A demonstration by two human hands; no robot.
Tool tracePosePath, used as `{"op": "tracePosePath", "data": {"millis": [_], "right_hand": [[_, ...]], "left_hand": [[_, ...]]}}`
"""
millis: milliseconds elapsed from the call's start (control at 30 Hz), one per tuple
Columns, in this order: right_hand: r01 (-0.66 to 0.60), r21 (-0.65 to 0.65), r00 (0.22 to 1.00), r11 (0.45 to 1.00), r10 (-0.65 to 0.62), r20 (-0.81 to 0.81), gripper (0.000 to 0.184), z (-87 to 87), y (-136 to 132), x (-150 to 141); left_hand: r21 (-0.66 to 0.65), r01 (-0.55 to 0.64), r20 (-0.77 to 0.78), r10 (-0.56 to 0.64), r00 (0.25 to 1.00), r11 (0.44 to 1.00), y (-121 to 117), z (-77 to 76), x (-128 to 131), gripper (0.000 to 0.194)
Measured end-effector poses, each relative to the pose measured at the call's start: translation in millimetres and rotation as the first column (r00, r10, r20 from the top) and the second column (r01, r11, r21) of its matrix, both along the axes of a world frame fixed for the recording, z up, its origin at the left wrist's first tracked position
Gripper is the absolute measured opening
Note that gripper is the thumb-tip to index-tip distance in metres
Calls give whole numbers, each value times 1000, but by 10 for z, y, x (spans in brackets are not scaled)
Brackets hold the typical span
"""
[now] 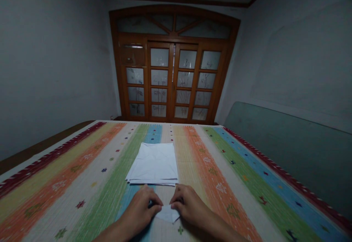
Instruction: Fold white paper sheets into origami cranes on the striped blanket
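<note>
My left hand [141, 207] and my right hand [189, 204] rest side by side on a striped, many-coloured cloth [82, 183] near its front edge. Both pinch a small folded piece of white paper [168, 214] that lies between them, with thumbs and fingertips pressed on its top edge. Just beyond the hands lies a stack of white paper sheets [154, 162], flat on the cloth and untouched.
The striped cloth covers a wide flat surface that runs to the far end of the room. A wooden double door with glass panes [172, 82] stands at the back. A dark green panel [288, 150] leans along the right wall.
</note>
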State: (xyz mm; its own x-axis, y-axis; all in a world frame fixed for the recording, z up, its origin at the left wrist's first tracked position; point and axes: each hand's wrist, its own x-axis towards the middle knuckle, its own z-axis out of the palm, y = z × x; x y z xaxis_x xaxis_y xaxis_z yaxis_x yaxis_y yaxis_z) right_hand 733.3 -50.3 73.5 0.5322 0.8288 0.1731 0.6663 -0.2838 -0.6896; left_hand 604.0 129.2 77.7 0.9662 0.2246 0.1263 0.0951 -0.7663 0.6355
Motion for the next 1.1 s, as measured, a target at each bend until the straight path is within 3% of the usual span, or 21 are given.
{"op": "tracePosePath", "data": {"millis": [333,533,733,933,1100], "right_hand": [[-11,66,994,998,4,113,18,-48,-83,-51],[-181,-86,962,980,195,194,19,186,-219,-130],[-197,-177,964,964,224,143,21,348,-279,-144],[-205,-148,960,967,228,159,11,261,-246,-139],[-116,-86,989,990,123,77,12,204,-164,-112]], "left_hand": [[116,155,64,-163,984,981,-12,55,-69,19],[200,201,42,-213,976,959,-29,170,-153,13],[257,247,66,-272,960,934,17,101,-142,13],[215,247,102,-273,957,945,34,52,-104,10],[131,214,34,-220,975,968,58,51,-62,11]]}}
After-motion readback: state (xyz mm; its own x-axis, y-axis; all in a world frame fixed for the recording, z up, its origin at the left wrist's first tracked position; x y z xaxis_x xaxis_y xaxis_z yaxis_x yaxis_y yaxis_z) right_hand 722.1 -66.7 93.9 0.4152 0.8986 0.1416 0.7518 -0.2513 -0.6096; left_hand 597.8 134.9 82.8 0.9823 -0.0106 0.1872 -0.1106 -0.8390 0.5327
